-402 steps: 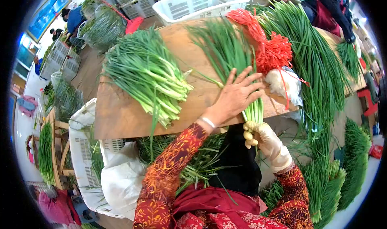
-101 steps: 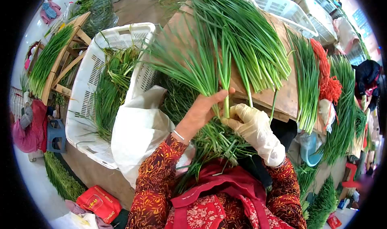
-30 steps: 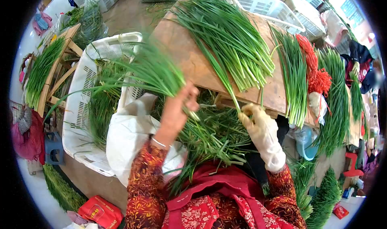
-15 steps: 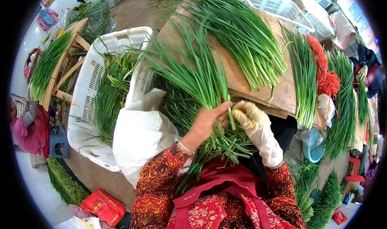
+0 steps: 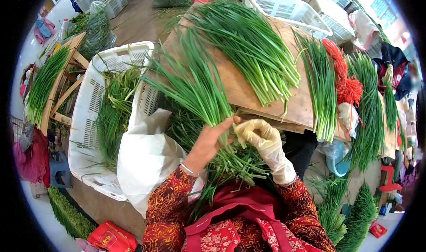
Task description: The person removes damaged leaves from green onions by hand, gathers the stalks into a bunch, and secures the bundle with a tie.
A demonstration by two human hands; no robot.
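My bare left hand (image 5: 207, 143) is closed around a bunch of green chives (image 5: 195, 85) near its pale stem ends. The leaves fan out up and to the left, over the edge of the wooden board. My right hand (image 5: 262, 139), in a cream glove, is curled with its fingertips pinched at the stem ends beside my left thumb. Exactly which stems it grips is partly hidden. Loose chive trimmings (image 5: 235, 163) lie in my lap just below both hands. A larger pile of chives (image 5: 248, 43) rests on the wooden board (image 5: 301, 112) ahead.
At left stands a white plastic crate (image 5: 80, 163) with loose greens, a white sack (image 5: 148, 156) against it. To the right are another chive bundle (image 5: 321, 83), red ties (image 5: 348, 90) and a blue basin (image 5: 339, 163). A co-worker's sleeve (image 5: 26, 136) shows far left.
The view has shifted, so the surroundings sit slightly left and lower. My right hand's fingertips have come in against the stem ends by my left hand, which still grips the bunch.
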